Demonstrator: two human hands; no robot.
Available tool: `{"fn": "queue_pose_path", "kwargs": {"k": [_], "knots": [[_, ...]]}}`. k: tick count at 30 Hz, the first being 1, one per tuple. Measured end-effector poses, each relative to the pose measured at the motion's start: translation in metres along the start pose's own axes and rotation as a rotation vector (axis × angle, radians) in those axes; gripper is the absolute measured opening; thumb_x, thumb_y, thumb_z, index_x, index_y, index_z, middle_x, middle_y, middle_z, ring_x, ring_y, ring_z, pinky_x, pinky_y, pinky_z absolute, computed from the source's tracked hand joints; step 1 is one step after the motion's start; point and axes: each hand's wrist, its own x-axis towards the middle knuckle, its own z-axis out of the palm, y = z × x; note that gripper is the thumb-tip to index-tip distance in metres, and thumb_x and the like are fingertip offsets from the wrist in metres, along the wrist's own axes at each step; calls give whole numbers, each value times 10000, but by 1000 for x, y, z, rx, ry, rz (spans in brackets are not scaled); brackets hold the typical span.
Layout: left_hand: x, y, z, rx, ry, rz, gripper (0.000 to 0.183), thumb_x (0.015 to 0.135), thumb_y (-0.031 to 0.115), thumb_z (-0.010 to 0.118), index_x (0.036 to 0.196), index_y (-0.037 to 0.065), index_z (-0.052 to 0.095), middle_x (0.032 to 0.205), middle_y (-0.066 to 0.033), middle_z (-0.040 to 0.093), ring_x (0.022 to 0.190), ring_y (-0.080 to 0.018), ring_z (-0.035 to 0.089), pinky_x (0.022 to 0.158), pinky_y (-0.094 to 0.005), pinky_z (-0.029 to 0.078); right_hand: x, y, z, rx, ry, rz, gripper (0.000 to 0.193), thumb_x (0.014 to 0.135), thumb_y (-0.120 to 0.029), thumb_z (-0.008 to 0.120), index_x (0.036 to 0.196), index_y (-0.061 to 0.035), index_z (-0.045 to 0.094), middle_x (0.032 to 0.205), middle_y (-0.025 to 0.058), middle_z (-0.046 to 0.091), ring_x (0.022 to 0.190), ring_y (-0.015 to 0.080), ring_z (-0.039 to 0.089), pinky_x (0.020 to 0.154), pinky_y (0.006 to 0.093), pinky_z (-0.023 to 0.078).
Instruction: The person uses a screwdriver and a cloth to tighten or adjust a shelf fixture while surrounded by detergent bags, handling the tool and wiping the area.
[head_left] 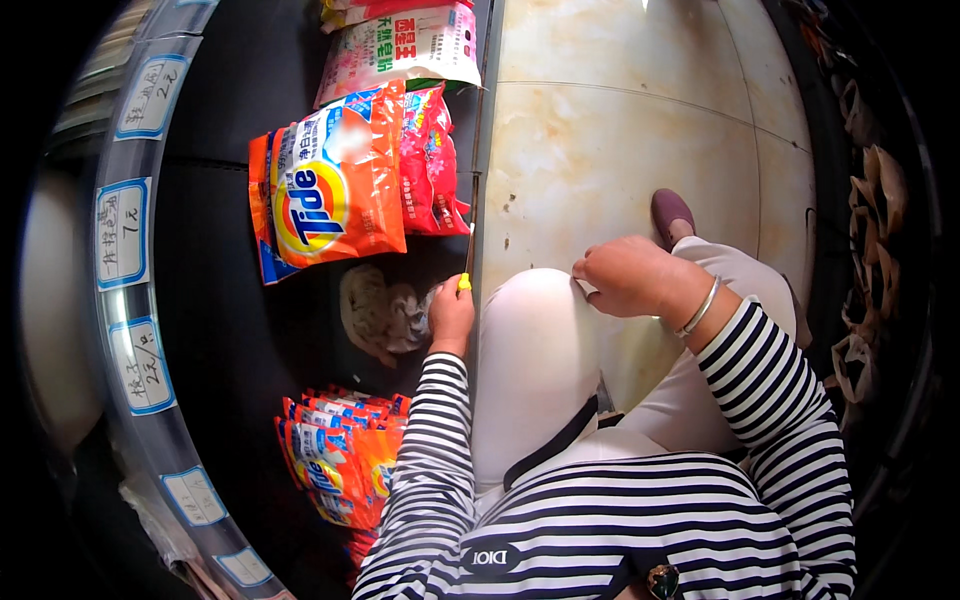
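My left hand [452, 316] is closed on a small tool with a yellow handle [464, 283]; a thin dark part runs up from it along the shelf edge, and its exact kind is unclear. Just left of that hand lies a crumpled grey-beige cloth [385, 308] on the dark shelf. Above the cloth stands a large orange bag of washing powder [365, 215], with red-pink packets [428, 165] beside it. Over my knees hangs my right hand [630, 276], its fingers curled in and nothing visible in them.
A white-and-pink bag of soap powder [435, 50] lies farther up the dark shelf [215, 270]. Small orange packets [335, 450] are stacked near my left forearm. Price labels [123, 235] line the rail at left. Tiled floor [640, 130] lies ahead; bags [870, 220] stand along the right.
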Motion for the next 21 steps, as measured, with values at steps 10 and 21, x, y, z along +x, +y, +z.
{"fn": "queue_pose_path", "kwargs": {"k": [10, 21], "knots": [[14, 25, -14, -250, -280, -336, 328, 828, 162, 499, 1117, 23, 571, 727, -90, 609, 489, -141, 581, 423, -282, 453, 2, 5, 9, -53, 111, -42, 148, 791, -144, 510, 852, -81, 631, 792, 124, 636, 788, 329, 608, 688, 409, 484], [71, 44, 8, -742, -296, -556, 123, 832, 91, 545, 864, -27, 557, 687, -87, 571, 517, -170, 563, 426, -287, 455, 3, -1, 2, -100, 5, -1, 211, 738, -152, 551, 915, -65, 625, 841, 122, 632, 810, 320, 609, 706, 404, 488]]}}
